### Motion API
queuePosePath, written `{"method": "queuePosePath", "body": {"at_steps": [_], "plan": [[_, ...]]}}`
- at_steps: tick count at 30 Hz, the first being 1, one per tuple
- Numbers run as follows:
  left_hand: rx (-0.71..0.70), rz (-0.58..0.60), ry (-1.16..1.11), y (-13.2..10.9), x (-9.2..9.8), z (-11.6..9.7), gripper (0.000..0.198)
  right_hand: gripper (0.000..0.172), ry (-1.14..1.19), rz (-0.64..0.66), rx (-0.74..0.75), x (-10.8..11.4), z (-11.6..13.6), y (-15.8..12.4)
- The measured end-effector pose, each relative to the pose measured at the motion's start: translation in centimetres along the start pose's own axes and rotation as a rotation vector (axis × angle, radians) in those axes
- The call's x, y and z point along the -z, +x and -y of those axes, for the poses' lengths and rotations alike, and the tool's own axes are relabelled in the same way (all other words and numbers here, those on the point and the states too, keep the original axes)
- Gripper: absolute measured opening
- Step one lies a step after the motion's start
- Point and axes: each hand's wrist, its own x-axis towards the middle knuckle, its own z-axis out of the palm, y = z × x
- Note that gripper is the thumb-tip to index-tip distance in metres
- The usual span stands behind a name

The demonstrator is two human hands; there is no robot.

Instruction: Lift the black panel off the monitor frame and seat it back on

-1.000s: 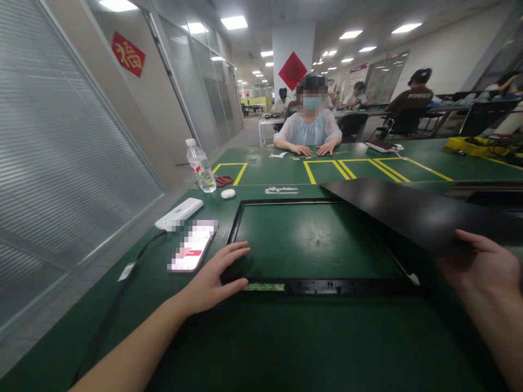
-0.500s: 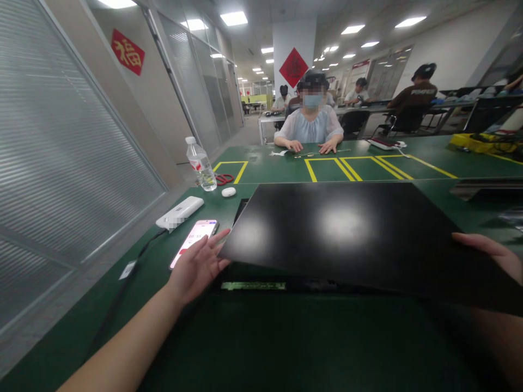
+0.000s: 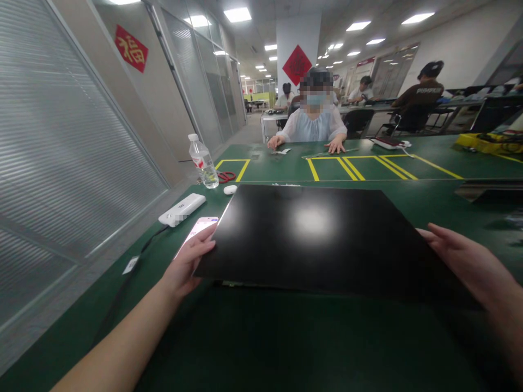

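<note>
A thin, glossy black screen panel (image 3: 310, 245) spans the middle of the view above the green table, its surface reflecting the ceiling lights. My left hand (image 3: 188, 261) grips its left edge, thumb on top and fingers underneath. At the right edge, my right hand (image 3: 460, 253) holds the panel, with the fingertips partly hidden at the rim. Under the front edge shows a sliver of something pale green and dark; the panel hides most of it. Just beyond my left hand lies a lit phone (image 3: 204, 222), partly covered by that hand.
Left of the panel are a white power bank (image 3: 182, 209) with a black cable, a small white case (image 3: 230, 189), a water bottle (image 3: 203, 163) and red-handled scissors (image 3: 226, 177). A masked person (image 3: 315, 117) sits opposite. A yellow tray (image 3: 486, 146) stands far right.
The panel has shifted left and levelled out, covering the strip beneath it. My left hand has closed on its edge, and my right hand has come left with it. The person opposite moved their hands apart.
</note>
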Motion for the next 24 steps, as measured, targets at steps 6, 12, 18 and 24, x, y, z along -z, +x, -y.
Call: {"method": "queuePosePath", "body": {"at_steps": [6, 12, 18, 24], "plan": [[-0.074, -0.066, -0.056, 0.0, 0.0, -0.1, 0.066, 0.048, 0.023, -0.067, 0.085, -0.2, 0.0, -0.2], [-0.092, -0.126, -0.017, 0.2, 0.1, 0.4, 0.073, 0.066, -0.011, -0.060, 0.194, -0.8, -1.4, 0.5], [-0.124, -0.086, 0.013, 1.1, 0.9, 1.8, 0.080, 0.070, -0.004, -0.092, 0.234, -0.6, -2.7, 1.8], [-0.110, -0.028, 0.013, 2.0, 1.2, 3.0, 0.075, 0.065, -0.011, -0.120, 0.186, -0.1, -3.5, 2.8]]}}
